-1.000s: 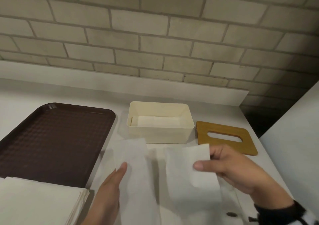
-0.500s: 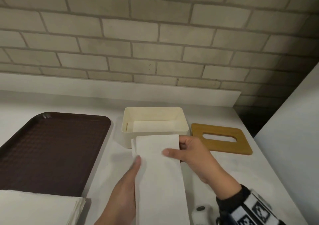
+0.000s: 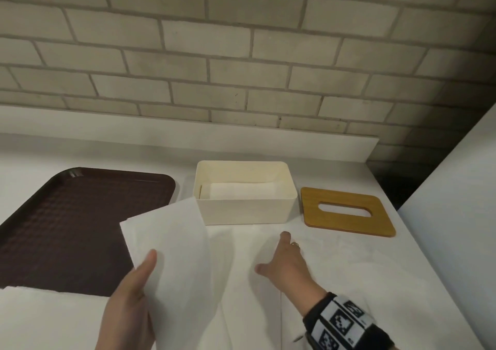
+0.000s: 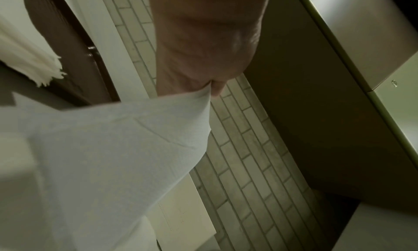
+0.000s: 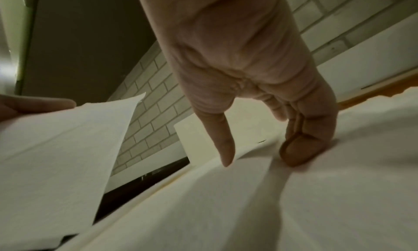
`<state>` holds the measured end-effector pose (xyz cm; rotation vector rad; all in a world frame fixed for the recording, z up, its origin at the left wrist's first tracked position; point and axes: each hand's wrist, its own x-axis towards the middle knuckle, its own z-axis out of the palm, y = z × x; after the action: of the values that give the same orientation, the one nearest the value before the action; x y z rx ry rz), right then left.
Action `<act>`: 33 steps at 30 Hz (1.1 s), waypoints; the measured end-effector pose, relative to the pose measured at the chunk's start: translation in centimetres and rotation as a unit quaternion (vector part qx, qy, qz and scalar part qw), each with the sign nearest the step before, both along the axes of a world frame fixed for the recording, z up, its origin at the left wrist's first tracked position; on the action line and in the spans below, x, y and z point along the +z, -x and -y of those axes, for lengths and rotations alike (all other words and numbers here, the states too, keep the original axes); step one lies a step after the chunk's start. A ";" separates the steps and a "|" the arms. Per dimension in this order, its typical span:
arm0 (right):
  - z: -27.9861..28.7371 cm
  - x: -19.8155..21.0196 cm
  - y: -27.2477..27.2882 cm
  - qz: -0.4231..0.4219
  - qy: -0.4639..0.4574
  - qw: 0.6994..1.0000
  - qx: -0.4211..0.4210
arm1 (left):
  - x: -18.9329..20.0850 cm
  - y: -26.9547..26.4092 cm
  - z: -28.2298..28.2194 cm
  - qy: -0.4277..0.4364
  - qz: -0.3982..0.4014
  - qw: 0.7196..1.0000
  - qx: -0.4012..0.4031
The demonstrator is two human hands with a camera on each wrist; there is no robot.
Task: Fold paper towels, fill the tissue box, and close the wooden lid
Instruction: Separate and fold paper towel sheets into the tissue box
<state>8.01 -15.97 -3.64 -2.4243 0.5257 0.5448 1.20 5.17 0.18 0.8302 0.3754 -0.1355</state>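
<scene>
A white paper towel lies spread on the counter in front of the cream tissue box. My left hand pinches the towel's left flap and holds it raised, thumb on top. In the left wrist view the flap hangs from that pinch. My right hand presses flat on the towel's right part, and its fingertips bear down on the sheet. A folded towel lies inside the open box. The wooden lid with its slot lies flat to the right of the box.
A dark brown tray sits at the left. A stack of unfolded paper towels overlaps its near edge. A brick wall and low ledge back the counter. A white panel rises at the right.
Half a second ago both hands held the towel as a narrow strip by the box. Now the left hand holds one flap lifted out to the left and the right hand lies flat on the towel.
</scene>
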 end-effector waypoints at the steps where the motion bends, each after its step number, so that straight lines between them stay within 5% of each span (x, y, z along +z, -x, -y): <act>1: -0.4 -0.1 -0.2 0.001 -0.004 1.000 -0.015 | -0.2 0.2 0.0 0.001 0.003 1.000 0.000; 6: 0.3 -0.2 0.0 0.077 -0.142 0.983 -0.090 | -0.3 0.5 0.4 0.022 -0.048 0.998 -0.021; 10: 2.5 4.4 2.0 0.122 -0.282 0.951 -0.041 | -0.1 0.3 0.1 0.011 -0.071 0.997 -0.006; 14: 4.9 11.0 3.7 0.100 -0.478 0.871 0.042 | 0.4 -0.5 0.9 -0.030 -0.066 0.997 0.009; 18: 5.7 12.5 3.5 0.119 -0.580 0.805 0.042 | 1.1 -1.6 3.5 -0.020 -0.078 0.995 -0.056; 26: 3.5 8.1 3.1 0.228 -0.399 0.886 -0.063 | 2.0 -2.8 8.1 0.049 -0.018 0.986 -0.160; 33: 2.1 6.2 3.1 0.289 -0.308 0.901 -0.099 | 1.9 -2.8 9.6 -0.115 0.069 0.972 -0.195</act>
<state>4.91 -18.10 2.53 -1.7667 0.2736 -0.1081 4.00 -4.44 2.10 1.1304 0.0920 -0.4037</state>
